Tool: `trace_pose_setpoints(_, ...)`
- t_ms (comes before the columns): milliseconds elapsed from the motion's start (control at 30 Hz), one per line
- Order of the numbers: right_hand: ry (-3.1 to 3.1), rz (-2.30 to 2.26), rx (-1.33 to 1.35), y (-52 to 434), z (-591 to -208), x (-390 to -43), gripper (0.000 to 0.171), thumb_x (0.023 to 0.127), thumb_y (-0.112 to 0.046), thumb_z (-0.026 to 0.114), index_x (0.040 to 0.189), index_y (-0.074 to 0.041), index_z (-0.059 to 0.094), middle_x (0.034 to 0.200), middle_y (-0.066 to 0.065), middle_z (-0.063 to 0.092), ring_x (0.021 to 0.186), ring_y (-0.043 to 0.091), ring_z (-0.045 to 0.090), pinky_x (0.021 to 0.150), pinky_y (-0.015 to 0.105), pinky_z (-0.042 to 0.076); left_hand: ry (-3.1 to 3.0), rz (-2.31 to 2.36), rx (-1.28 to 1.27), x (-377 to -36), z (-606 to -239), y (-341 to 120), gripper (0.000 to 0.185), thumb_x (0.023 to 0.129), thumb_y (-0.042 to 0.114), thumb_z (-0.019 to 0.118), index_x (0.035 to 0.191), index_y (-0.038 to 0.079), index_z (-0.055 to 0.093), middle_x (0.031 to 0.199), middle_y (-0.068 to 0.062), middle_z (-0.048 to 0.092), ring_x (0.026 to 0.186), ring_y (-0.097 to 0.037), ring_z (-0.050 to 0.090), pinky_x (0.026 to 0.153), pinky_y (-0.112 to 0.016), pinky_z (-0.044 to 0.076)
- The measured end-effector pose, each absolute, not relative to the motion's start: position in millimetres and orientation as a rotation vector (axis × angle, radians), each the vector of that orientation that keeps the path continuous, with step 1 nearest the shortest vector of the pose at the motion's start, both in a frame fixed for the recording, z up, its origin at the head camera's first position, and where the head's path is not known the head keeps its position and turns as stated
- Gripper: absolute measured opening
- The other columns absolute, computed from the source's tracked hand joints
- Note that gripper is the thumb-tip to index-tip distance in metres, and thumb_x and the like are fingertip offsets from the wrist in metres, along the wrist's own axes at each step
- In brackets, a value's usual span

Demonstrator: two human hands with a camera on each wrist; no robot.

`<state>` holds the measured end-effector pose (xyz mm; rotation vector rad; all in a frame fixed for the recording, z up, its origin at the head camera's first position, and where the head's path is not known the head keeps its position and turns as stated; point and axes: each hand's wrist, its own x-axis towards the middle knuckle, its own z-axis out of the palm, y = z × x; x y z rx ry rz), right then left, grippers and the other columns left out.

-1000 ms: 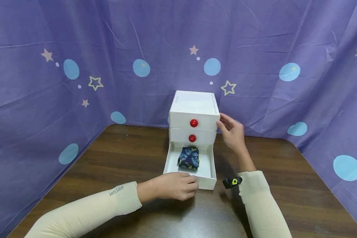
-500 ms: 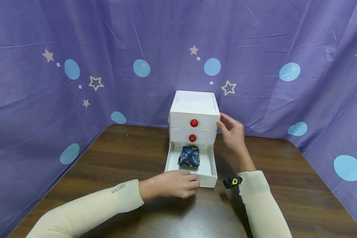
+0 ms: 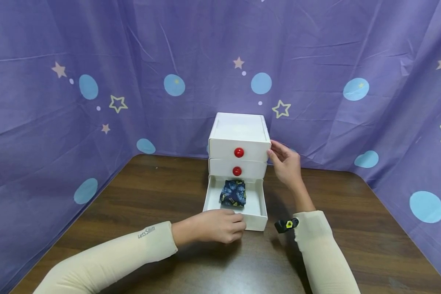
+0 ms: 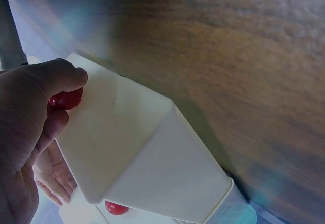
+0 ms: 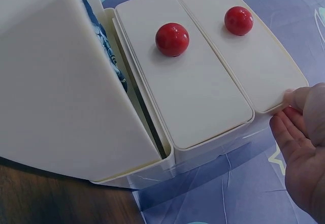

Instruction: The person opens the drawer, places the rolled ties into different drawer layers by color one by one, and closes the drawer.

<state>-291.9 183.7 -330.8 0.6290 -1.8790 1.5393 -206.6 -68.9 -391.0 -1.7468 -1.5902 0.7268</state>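
Observation:
A white drawer unit (image 3: 239, 126) stands on the table, its bottom drawer (image 3: 256, 223) pulled out. My left hand (image 3: 220, 226) is at the front of that drawer; in the left wrist view its thumb and fingers pinch the drawer's red knob (image 4: 66, 99). Inside the drawer lies a folded dark-blue patterned cloth (image 3: 233, 193). My right hand (image 3: 287, 165) rests against the unit's upper right side. In the right wrist view its thumb touches the top drawer's front edge, while its fingers lie fairly straight along the side wall.
The top drawer (image 5: 244, 51) and the middle drawer (image 5: 177, 82) are pushed in, each with a red knob on its front. Behind the brown wooden table (image 3: 161, 179) hangs a purple curtain (image 3: 206, 49) with stars and blue dots.
My left hand has moved slightly forward, and the bottom drawer has slid a little inward with the cloth in it. The right hand stays at the unit's side.

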Motion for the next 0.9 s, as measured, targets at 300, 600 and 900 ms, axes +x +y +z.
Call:
trace_pose_setpoints(300,-1.88,1.548,0.621,183.2,-331.1,-291.2,0.034,0.094,0.013,0.065,0.127,0.02,0.06,0.12,0.034,0.066,0.109,0.045,0.066,0.093,0.026,0.056,-1.58,0.725,-1.747,-209.4,-391.5,-69.1,0.014,0.098,0.02,0.059,0.099,0.023,0.072,0.103,0.005,0.058,0.094,-0.013,0.054,0.077,-0.023,0.051)
trace_pose_setpoints(600,-1.882,1.545,0.618,183.0,-331.6,-292.9,0.034,0.094,0.012,0.064,0.127,0.02,0.06,0.12,0.034,0.066,0.11,0.048,0.065,0.094,0.027,0.056,-1.594,0.759,-1.737,-214.0,-389.6,-70.4,0.011,0.098,0.019,0.061,0.098,0.024,0.071,0.103,0.005,0.058,0.095,-0.013,0.054,0.08,-0.023,0.051)
trace_pose_setpoints(900,-1.877,1.547,0.624,183.6,-331.7,-293.2,0.034,0.093,0.013,0.065,0.127,0.02,0.06,0.12,0.035,0.066,0.11,0.049,0.065,0.093,0.026,0.056,-1.633,0.791,-1.737,-216.1,-387.0,-70.9,0.012,0.097,0.016,0.065,0.101,0.025,0.073,0.105,0.005,0.059,0.097,-0.013,0.055,0.082,-0.023,0.051)
